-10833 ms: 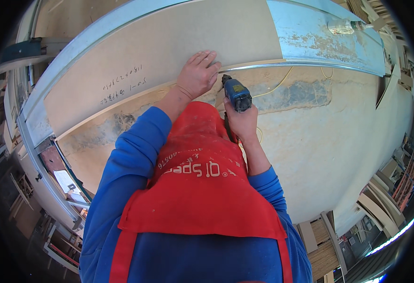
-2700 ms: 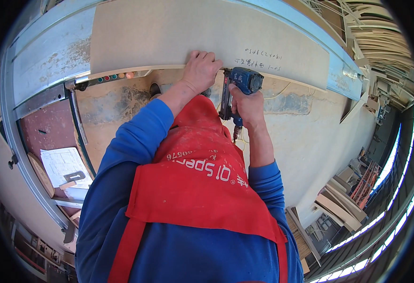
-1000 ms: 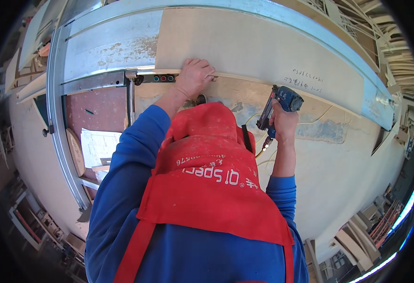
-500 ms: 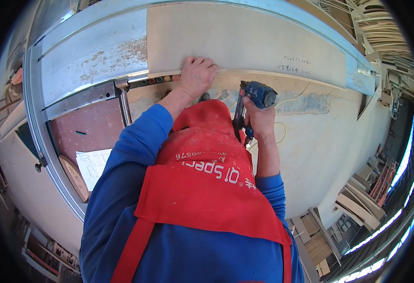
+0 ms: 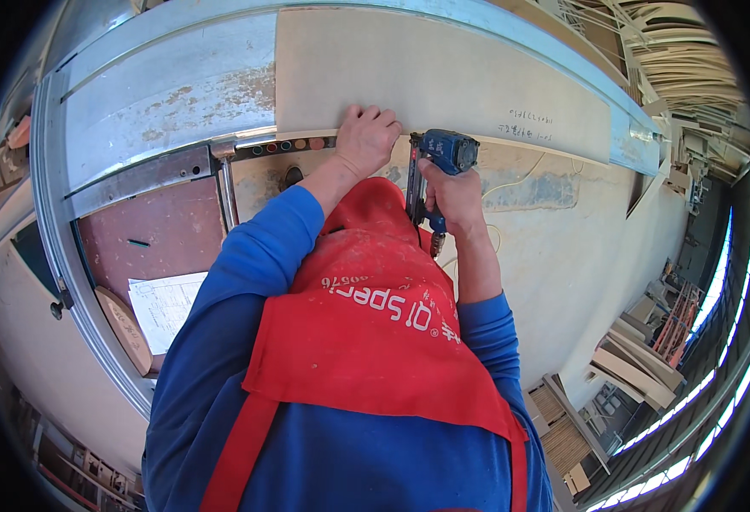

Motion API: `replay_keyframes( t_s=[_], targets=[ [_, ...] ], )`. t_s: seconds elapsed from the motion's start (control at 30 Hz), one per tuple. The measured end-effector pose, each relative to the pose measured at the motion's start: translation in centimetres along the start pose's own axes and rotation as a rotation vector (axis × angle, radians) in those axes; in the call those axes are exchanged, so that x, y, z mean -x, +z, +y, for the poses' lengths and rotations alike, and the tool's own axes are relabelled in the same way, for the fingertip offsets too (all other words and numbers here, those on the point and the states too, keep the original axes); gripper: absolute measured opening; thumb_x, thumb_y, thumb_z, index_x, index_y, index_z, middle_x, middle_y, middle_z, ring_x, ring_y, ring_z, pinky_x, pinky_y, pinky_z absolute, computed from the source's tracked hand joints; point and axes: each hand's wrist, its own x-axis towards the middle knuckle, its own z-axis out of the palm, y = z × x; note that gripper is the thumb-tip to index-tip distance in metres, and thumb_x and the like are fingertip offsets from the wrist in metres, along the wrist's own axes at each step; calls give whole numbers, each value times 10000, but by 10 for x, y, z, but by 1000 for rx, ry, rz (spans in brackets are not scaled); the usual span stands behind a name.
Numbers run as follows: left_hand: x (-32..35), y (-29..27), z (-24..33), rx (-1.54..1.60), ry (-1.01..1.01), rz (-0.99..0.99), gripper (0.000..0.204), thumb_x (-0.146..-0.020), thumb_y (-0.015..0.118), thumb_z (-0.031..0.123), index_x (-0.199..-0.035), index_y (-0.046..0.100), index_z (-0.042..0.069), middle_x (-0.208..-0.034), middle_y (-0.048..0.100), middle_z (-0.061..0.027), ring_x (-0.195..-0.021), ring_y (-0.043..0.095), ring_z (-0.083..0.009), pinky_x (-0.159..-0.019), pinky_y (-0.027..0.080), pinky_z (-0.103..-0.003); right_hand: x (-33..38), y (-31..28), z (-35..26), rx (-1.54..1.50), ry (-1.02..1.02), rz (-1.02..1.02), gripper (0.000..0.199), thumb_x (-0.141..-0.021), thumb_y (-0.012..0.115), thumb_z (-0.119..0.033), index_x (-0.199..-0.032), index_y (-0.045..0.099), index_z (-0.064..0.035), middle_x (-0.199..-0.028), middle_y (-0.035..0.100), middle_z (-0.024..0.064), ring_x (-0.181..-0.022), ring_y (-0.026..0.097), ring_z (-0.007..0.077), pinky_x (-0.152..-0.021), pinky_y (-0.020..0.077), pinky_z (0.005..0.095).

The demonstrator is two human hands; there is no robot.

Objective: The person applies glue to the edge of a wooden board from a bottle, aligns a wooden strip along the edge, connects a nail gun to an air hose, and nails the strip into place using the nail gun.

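The left hand presses flat on the pale board's near edge to steady it, while the right hand grips the blue nail gun, its nose beside that edge.

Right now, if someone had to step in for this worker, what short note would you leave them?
Left hand: flat on the lower edge of the pale board, pressing it against the metal frame.
Right hand: gripping the blue nail gun, nose set at the board's lower edge beside the left hand.
Done: board lies along the frame; fasteners already in cannot be made out.
Left: probably fastening along the rest of that edge. A paper sheet lies on the brown panel, lower left.
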Motion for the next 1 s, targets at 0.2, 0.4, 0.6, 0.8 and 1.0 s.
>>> replay_keyframes(
  t_s=[0.2,0.4,0.6,0.8,1.0],
  targets=[
    [2,1,-1,3,-9,13,104,-877,702,175,-956,769,162,-945,650,12,-952,633,-215,-920,432,-420,-5,3,3,34,37,-8,215,-951,795,-190,-792,705,-76,-608,595,3,-480,538,120,-465,441,308],
    [3,5,0,-7,-19,26,135,-852,681,152,-946,776,175,-950,644,19,-981,625,-205,-911,431,-426,-7,5,4,43,53,13,199,-952,791,-191,-814,709,-73,-623,603,6,-486,544,120,-467,452,313],
    [3,6,0,-1,-24,13,148,-848,668,149,-939,780,183,-953,641,25,-991,620,-200,-911,427,-430,-9,6,3,64,52,28,199,-949,789,-192,-812,708,-72,-623,605,7,-493,552,119,-469,457,315],
    [3,5,1,-15,-20,12,148,-849,666,152,-939,778,181,-954,645,25,-990,621,-199,-917,424,-428,-9,9,4,158,64,67,217,-943,788,-199,-801,695,-64,-625,604,6,-495,555,115,-468,457,316],
    [1,4,1,-11,-3,21,140,-841,671,154,-934,774,174,-953,644,18,-978,621,-203,-913,427,-428,-2,4,5,69,7,88,235,-942,806,-218,-813,697,-56,-621,599,-1,-488,547,111,-465,450,308]
  ],
)
